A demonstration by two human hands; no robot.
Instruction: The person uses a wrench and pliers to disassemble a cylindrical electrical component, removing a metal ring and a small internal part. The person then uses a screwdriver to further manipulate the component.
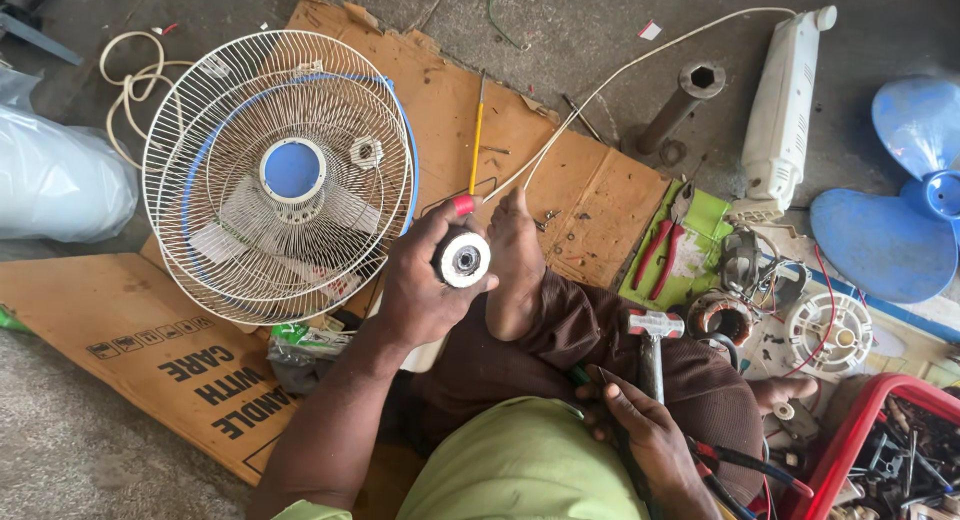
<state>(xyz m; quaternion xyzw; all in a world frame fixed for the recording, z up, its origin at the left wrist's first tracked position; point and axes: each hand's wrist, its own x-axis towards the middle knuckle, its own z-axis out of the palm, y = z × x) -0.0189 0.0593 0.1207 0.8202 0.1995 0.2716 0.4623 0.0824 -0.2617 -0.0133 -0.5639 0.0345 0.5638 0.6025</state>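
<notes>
My left hand (420, 280) is raised over my lap and grips a small round black part with a pale metal face (464, 259), its face turned up toward me. My right hand (640, 430) rests low on my thigh, fingers curled around a thin dark tool whose shape I cannot make out. A small hammer (652, 342) with a metal head lies on my brown trouser leg just above the right hand. My bare foot (515, 245) rests on the cardboard beside the round part.
Two stacked white fan guards (278, 175) lie on brown cardboard (150, 330) at left. A yellow screwdriver (476, 140), red-handled pliers (665, 245), a white fan housing (780, 110), blue fan blades (900, 210), a motor coil (722, 315) and a red crate (870, 430) lie around me.
</notes>
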